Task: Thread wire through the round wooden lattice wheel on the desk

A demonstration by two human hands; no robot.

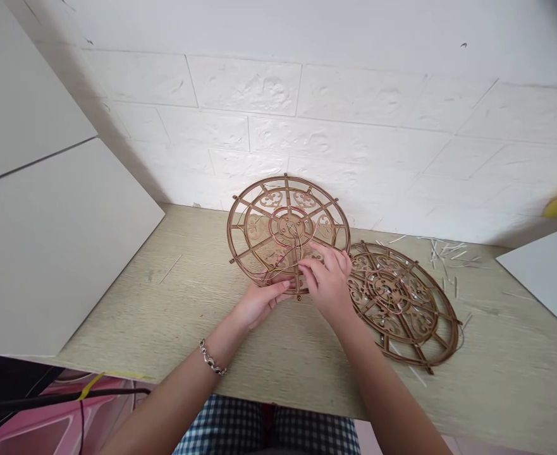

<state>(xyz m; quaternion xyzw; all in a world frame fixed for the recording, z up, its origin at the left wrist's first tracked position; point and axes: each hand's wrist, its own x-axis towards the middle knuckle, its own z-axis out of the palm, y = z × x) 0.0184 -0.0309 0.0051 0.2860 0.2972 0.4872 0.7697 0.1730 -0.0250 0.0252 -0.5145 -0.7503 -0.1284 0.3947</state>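
Observation:
A round bronze-coloured openwork frame point(291, 225), with spokes and scroll patterns, stands tilted up toward the wall. My left hand point(262, 302) grips its lower rim, thumb in front and fingers partly behind. Thin red and yellowish wires run round its hub and along its spokes. My right hand point(329, 281) is at the frame's lower right, with thumb and forefinger pinched on a thin wire point(301, 253) near the lower spoke. A second, similar round frame point(404, 303) lies on the table to the right, partly behind my right hand and forearm.
Wood-grained table point(174, 316) meets a white brick-patterned wall point(269, 85). White scraps point(449, 251) are scattered at the back right. White panels stand at the left point(83, 253) and right point(550, 275). A dark cable point(31, 404) and something pink point(50, 436) are below the table's left edge.

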